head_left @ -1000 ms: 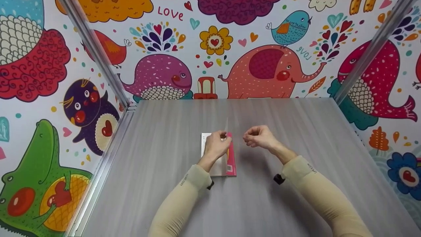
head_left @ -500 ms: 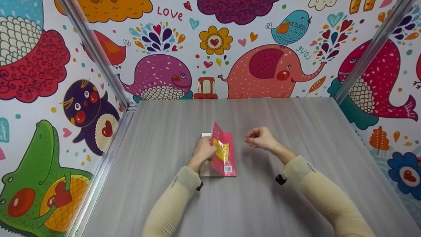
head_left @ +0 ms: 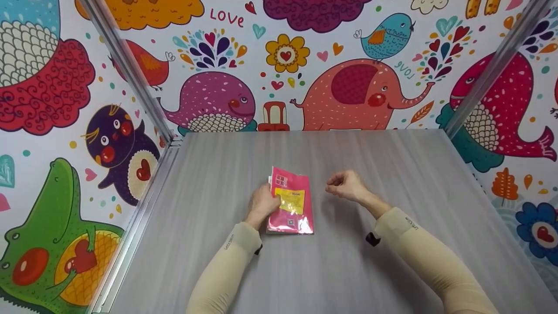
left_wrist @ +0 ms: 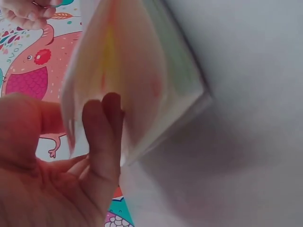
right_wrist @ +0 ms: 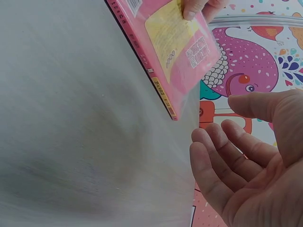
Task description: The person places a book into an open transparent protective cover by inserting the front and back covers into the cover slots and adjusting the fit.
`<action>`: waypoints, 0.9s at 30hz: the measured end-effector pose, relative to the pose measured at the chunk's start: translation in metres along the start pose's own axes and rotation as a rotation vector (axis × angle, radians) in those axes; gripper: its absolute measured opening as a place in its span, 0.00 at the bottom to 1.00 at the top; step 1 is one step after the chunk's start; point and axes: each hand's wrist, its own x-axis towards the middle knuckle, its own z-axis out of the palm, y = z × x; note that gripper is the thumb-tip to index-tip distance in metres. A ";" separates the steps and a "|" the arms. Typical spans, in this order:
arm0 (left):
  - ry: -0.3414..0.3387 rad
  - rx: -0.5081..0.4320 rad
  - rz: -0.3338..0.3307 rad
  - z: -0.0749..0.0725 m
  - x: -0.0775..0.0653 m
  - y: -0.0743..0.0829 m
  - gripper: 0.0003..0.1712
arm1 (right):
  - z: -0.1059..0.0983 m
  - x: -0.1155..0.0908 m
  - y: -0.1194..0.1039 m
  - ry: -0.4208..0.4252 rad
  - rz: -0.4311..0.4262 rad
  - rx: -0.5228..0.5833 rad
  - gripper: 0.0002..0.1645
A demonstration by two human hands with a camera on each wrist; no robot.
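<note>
A pink book [head_left: 295,220] with a yellow panel on its cover lies on the grey table, its cover still slightly lifted along the left edge. My left hand [head_left: 260,203] pinches that edge, thumb on the outside and fingers underneath. Pale inner pages [left_wrist: 147,90] show past the fingers in the left wrist view. Right of the book, above the table, hovers my right hand [head_left: 346,186], fingers loosely curled and holding nothing. In the right wrist view the book's spine [right_wrist: 149,71] faces my right hand [right_wrist: 251,165], with a gap between them.
The grey table [head_left: 209,174] meets a back wall [head_left: 279,87] printed with cartoon animals. Metal frame posts [head_left: 126,65] stand at the corners, and a metal rail [head_left: 130,235] runs along the table's left edge.
My left hand has moved left and turned the cover down from upright to nearly flat over the pages, bringing the pink face into view. My right hand has hardly moved.
</note>
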 end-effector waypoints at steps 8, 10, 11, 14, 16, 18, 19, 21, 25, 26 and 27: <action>0.072 0.128 -0.020 -0.025 -0.037 0.032 0.20 | 0.000 0.000 0.003 0.007 0.022 -0.053 0.15; 0.072 0.153 -0.044 -0.027 -0.041 0.038 0.20 | 0.000 0.000 0.004 0.013 0.013 -0.069 0.14; 0.074 0.177 -0.051 -0.025 -0.042 0.039 0.20 | 0.000 -0.001 0.005 0.016 0.008 -0.078 0.13; 0.080 0.264 -0.068 -0.020 -0.042 0.042 0.19 | 0.001 -0.001 0.007 0.024 0.000 -0.102 0.12; 0.080 0.326 -0.069 -0.015 -0.042 0.044 0.19 | 0.001 -0.001 0.008 0.025 0.001 -0.117 0.12; 0.090 0.338 -0.056 -0.009 -0.042 0.047 0.22 | 0.001 -0.001 0.009 0.027 0.010 -0.127 0.12; 0.097 0.308 -0.051 -0.006 -0.043 0.048 0.24 | 0.001 -0.001 0.010 0.028 0.014 -0.131 0.12; 0.101 0.218 -0.051 0.000 -0.043 0.049 0.29 | 0.001 -0.001 0.010 0.028 0.023 -0.135 0.12; 0.084 0.226 0.015 0.011 -0.048 0.053 0.32 | 0.002 -0.002 0.011 0.026 0.034 -0.143 0.13; 0.074 0.286 0.035 0.013 -0.049 0.054 0.31 | 0.002 -0.002 0.011 0.022 0.033 -0.147 0.13; 0.070 0.364 0.062 0.015 -0.051 0.056 0.29 | 0.002 -0.002 0.011 0.020 0.035 -0.150 0.13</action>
